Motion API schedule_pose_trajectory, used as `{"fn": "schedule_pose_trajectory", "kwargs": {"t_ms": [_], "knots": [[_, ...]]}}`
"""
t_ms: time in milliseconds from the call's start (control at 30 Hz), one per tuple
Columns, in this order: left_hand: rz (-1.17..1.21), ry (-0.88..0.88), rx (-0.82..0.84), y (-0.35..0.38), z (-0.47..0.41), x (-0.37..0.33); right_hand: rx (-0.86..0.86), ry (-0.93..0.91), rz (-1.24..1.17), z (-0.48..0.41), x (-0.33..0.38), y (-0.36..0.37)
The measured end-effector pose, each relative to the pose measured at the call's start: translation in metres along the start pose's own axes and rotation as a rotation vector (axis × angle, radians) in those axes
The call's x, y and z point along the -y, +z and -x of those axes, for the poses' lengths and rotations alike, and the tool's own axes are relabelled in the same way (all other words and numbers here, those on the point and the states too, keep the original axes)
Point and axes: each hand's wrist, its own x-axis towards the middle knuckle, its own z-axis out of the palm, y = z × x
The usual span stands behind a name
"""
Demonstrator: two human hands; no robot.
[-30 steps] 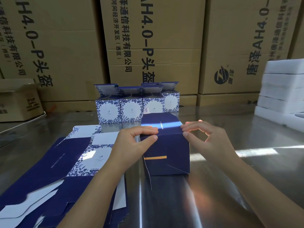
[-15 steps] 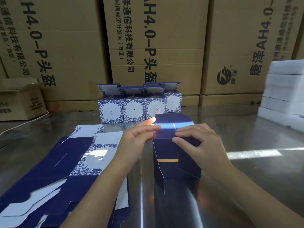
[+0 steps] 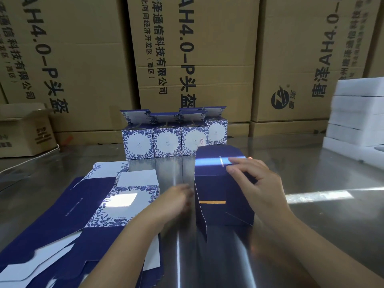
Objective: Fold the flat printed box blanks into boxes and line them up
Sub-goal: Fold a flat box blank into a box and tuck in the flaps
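Steel table (image 3: pixel 311 173); flat blanks (image 3: pixel 68 204) stacked at left. Half-formed navy box (image 3: pixel 216 190) stood centre, before the finished row (image 3: pixel 166 142). Judged light, thin card, easily creased: hold at edges beside folds. Right hand (image 3: pixel 259 188) curled over its top right edge, gripping. Left hand (image 3: pixel 176 198) blurred beside the left wall; finger state not discernible.

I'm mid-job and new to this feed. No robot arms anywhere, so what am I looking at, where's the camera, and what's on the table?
No machine here: a person works with bare hands, and the single camera sits on their head, looking forward and down. The right hand holds the top of a standing dark blue box. The left hand is blurred beside it; its grip is unclear. Flat blanks lie left on the metal table; folded boxes stand in a row behind.
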Motion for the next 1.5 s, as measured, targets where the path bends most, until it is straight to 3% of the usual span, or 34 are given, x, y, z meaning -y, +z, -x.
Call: {"fn": "schedule_pose_trajectory", "kwargs": {"t_ms": [67, 167, 267, 433, 533, 667, 833, 1000, 1200, 1367, 1500], "knots": [[-0.146, -0.024, 0.058, 0.002, 0.0, 0.005, 0.031, 0.086, 0.058, -0.002, -0.002, -0.001], [-0.089, -0.086, 0.038, 0.005, -0.001, 0.007, 0.012, 0.166, 0.083, -0.005, -0.005, -0.004], [0.122, -0.142, 0.051, 0.007, -0.001, 0.004, -0.043, 0.216, 0.017, -0.005, -0.007, -0.005], [0.635, -0.226, 0.241, 0.0, 0.007, -0.008, -0.104, 0.246, -0.181, -0.006, -0.007, -0.008], [0.713, -0.274, 0.361, -0.002, 0.011, -0.012, -0.101, 0.276, -0.25, -0.009, -0.005, -0.012], [0.798, -0.324, 0.372, 0.0, 0.013, -0.013, -0.128, 0.313, -0.309, -0.012, -0.005, -0.016], [0.848, -0.351, 0.311, 0.0, 0.01, -0.016, -0.163, 0.392, -0.399, -0.013, -0.007, -0.018], [0.813, -0.329, 0.179, -0.006, 0.009, -0.017, -0.162, 0.377, -0.335, -0.014, -0.008, -0.015], [0.823, -0.145, -0.183, -0.021, 0.006, -0.021, -0.125, 0.38, -0.332, -0.014, -0.012, -0.008], [0.843, -0.006, -0.272, -0.031, 0.009, -0.022, -0.037, 0.436, -0.275, -0.009, -0.017, 0.001], [0.798, 0.063, -0.275, -0.028, 0.011, -0.024, 0.064, 0.594, -0.256, -0.008, -0.018, 0.003]]}}
